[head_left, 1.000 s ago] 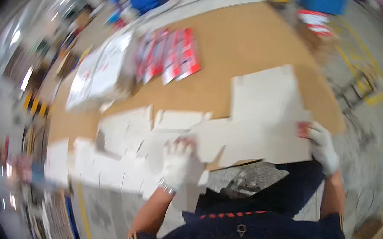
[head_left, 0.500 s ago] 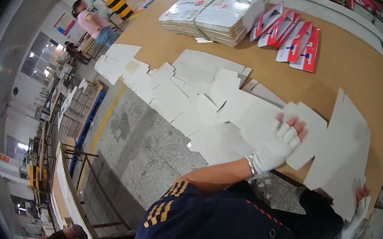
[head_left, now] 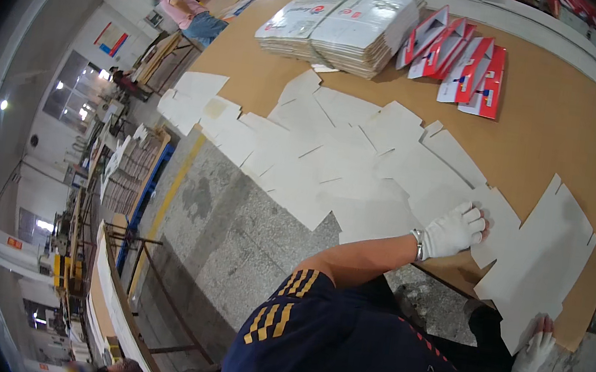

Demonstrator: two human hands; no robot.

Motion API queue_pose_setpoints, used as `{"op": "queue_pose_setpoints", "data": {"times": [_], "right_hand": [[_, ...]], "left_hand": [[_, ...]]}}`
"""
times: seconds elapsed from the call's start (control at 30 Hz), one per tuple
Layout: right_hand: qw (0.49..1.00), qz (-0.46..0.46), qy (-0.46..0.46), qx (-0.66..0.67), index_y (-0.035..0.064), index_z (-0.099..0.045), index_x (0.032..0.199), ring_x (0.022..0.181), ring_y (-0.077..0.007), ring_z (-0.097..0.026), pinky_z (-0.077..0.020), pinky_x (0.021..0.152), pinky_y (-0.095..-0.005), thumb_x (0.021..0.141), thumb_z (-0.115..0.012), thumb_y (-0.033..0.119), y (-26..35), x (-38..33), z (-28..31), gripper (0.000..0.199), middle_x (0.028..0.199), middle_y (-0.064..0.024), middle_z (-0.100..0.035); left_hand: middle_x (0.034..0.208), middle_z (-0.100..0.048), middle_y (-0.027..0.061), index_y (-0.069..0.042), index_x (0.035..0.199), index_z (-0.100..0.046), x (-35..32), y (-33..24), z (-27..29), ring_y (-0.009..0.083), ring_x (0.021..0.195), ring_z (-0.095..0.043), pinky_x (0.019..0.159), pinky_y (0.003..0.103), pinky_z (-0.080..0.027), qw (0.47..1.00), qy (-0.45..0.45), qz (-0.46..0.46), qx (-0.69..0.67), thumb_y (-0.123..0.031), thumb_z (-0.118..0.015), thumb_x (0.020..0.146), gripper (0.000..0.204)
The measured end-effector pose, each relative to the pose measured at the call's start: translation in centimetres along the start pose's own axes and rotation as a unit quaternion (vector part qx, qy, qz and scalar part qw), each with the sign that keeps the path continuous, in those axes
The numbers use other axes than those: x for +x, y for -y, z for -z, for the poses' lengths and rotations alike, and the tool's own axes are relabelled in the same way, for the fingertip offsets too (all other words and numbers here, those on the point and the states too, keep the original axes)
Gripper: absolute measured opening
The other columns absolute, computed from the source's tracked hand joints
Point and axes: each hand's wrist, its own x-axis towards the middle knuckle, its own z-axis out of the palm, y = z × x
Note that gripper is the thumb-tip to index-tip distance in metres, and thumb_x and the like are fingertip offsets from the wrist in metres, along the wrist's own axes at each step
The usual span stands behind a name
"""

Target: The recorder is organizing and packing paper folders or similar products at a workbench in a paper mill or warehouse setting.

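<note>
White die-cut cardboard sheets [head_left: 359, 171] lie overlapping in a row along the table's near edge. My left hand [head_left: 454, 232], in a white fingerless glove, rests palm down on the sheets at the row's right end, its bent fingers slightly apart. To its right, a separate slotted cardboard sheet [head_left: 547, 250] lies at an angle. My right hand [head_left: 534, 352], also gloved, has its fingers on that sheet's lower right edge; its thumb is hidden.
A strapped bundle of printed white cartons [head_left: 340, 24] sits at the table's far side. Beside it stand several folded red-and-white cartons [head_left: 472, 73]. Brown board [head_left: 542, 134] covers the table. A person in a pink top [head_left: 182, 8] stands at the far left, near stacked sheets on a pallet [head_left: 137, 174].
My left hand has come down onto the sheets and shifted right. The rightmost sheet has turned and slid toward me, with my right hand at its edge. The row of sheets has been rearranged.
</note>
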Motion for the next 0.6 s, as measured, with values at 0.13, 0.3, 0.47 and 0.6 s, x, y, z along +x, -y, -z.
{"op": "queue_pose_setpoints", "data": {"times": [0.13, 0.3, 0.47, 0.6], "right_hand": [[0.990, 0.110, -0.028, -0.086, 0.0021, -0.052, 0.131, 0.126, -0.0342, -0.043, -0.0317, 0.107, -0.0453, 0.083, -0.050, 0.000, 2.2, 1.2, 1.1, 0.049, 0.134, -0.0142, -0.051], [0.966, 0.014, -0.031, 0.258, -0.0039, -0.053, 0.126, 0.117, -0.0333, -0.053, -0.0391, 0.101, -0.0391, 0.088, -0.048, 0.000, 3.8, 4.0, 4.5, 0.038, 0.124, -0.0172, -0.057], [0.936, -0.097, -0.055, 0.333, -0.0056, -0.050, 0.129, 0.112, -0.0239, -0.055, -0.0420, 0.096, -0.0330, 0.094, -0.041, 0.000, -3.7, 5.9, 4.4, 0.037, 0.123, -0.0159, -0.058], [0.934, -0.118, -0.119, 0.316, -0.0051, -0.048, 0.132, 0.111, -0.0222, -0.055, -0.0423, 0.095, -0.0318, 0.094, -0.039, 0.001, -2.9, 10.7, 5.8, 0.039, 0.123, -0.0175, -0.058]], "left_hand": [[0.126, -0.052, 0.0106, -0.008, 0.112, -0.060, 1.3, 0.7, 3.6, 0.0315, 0.126, -0.041, 0.106, 0.052, -0.030, 0.999, -0.041, -0.023, -0.016, -0.026, -0.068, 0.073, 0.044], [0.152, -0.016, 0.0194, -0.011, 0.146, -0.026, -6.3, -0.2, 12.0, 0.0386, 0.142, -0.012, 0.106, 0.066, -0.017, 0.937, 0.111, 0.330, -0.007, -0.038, -0.080, 0.062, 0.104], [0.154, -0.018, 0.0154, -0.011, 0.146, -0.027, -9.9, -4.4, 17.2, 0.0365, 0.143, -0.015, 0.100, 0.073, -0.019, 0.858, 0.415, 0.302, 0.004, -0.036, -0.079, 0.064, 0.100], [0.151, -0.026, 0.0152, -0.014, 0.144, -0.032, -16.0, -3.5, 12.4, 0.0363, 0.141, -0.022, 0.100, 0.070, -0.024, 0.917, 0.249, 0.293, 0.100, -0.027, -0.072, 0.069, 0.086]]}}
